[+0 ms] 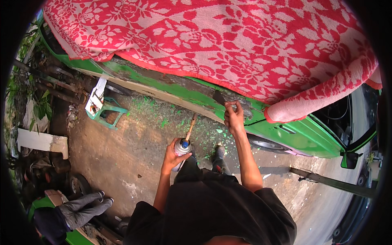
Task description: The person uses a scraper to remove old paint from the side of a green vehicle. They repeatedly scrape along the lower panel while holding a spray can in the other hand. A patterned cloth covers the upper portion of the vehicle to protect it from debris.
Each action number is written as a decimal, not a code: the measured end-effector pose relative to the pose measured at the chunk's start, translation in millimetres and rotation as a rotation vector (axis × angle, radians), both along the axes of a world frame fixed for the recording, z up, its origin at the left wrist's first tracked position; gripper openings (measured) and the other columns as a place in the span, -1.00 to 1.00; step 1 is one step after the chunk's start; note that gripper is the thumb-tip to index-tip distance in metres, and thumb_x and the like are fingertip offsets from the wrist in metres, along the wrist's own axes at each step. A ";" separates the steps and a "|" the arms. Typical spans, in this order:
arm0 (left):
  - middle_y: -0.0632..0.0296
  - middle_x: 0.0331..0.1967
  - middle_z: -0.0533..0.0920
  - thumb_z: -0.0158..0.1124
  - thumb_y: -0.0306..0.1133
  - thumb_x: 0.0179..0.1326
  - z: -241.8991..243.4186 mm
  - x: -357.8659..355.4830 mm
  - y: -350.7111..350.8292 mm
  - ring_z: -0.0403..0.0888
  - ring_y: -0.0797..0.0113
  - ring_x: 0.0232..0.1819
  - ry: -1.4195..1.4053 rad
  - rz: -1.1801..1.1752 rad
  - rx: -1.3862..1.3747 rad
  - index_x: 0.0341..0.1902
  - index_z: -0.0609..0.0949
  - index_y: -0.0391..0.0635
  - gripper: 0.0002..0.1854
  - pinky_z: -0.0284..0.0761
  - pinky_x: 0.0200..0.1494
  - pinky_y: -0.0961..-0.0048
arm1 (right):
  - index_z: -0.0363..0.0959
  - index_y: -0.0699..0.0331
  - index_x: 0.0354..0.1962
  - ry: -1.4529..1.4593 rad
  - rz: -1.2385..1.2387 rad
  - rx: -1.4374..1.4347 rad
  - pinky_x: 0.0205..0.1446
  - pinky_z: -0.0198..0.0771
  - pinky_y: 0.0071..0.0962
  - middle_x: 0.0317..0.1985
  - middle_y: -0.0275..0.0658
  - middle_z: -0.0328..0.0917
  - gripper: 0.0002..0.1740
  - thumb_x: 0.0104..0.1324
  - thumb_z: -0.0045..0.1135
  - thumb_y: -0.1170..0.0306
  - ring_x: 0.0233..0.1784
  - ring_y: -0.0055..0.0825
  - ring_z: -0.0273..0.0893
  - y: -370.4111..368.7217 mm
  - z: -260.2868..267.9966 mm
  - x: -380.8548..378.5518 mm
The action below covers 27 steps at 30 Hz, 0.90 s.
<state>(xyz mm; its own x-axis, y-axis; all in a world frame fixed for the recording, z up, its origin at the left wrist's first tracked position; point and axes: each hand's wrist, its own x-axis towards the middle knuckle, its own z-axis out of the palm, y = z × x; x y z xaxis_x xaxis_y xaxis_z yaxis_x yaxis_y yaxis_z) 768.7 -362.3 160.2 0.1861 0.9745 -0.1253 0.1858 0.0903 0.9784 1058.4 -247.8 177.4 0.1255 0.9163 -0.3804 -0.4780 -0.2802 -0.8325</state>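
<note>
Around a gas canister point(182, 150) with a blue-knobbed torch head point(185, 144), my left hand point(172, 157) is closed. The torch's long nozzle point(192, 125) points toward the lower edge of the car's side. My right hand point(234, 118) grips a dark, flat scraper point(218, 97), whose blade lies at the side panel of a green car point(196, 93). That panel is patchy, with green paint point(131, 74) beside stripped grey-brown areas. A red and pink floral blanket point(196, 36) covers the car's upper part and hides it.
Green paint flakes point(163, 122) litter the ground. A green plastic stool point(111, 113) carries a white board point(97, 96) with tools. At lower left, a person point(82, 211) is beside another green vehicle point(75, 237). A post point(332, 182) stands at right, near the car's side mirror point(349, 160).
</note>
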 end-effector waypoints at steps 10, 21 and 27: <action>0.23 -0.22 0.67 0.67 -0.30 -0.14 4.1 -5.8 -3.7 0.62 0.46 -0.18 -0.020 0.031 0.034 0.06 0.54 -0.26 -0.33 0.53 -0.01 0.43 | 0.28 0.05 -0.13 -0.005 0.026 0.010 -0.71 -0.18 -0.59 -0.70 -0.60 0.07 -0.80 0.50 0.17 0.28 -0.73 -0.80 -0.09 7.6 0.3 -6.5; 0.19 -0.19 0.69 0.67 -0.32 -0.10 -3.0 -11.0 0.5 0.64 0.42 -0.14 -0.056 0.046 0.038 0.06 0.54 -0.24 -0.36 0.55 0.01 0.41 | 0.29 0.04 -0.14 -0.015 0.044 0.007 -0.71 -0.14 -0.59 -0.70 -0.59 0.10 -0.80 0.50 0.18 0.28 -0.72 -0.79 -0.06 14.8 1.3 -12.9; 0.21 -0.18 0.70 0.67 -0.33 -0.09 1.2 -12.5 9.3 0.65 0.42 -0.13 -0.018 0.058 0.049 0.06 0.55 -0.22 -0.36 0.56 0.03 0.41 | 0.29 0.04 -0.15 -0.022 0.021 -0.004 -0.72 -0.15 -0.59 -0.70 -0.59 0.09 -0.79 0.49 0.19 0.28 -0.73 -0.79 -0.07 21.2 -0.3 -21.1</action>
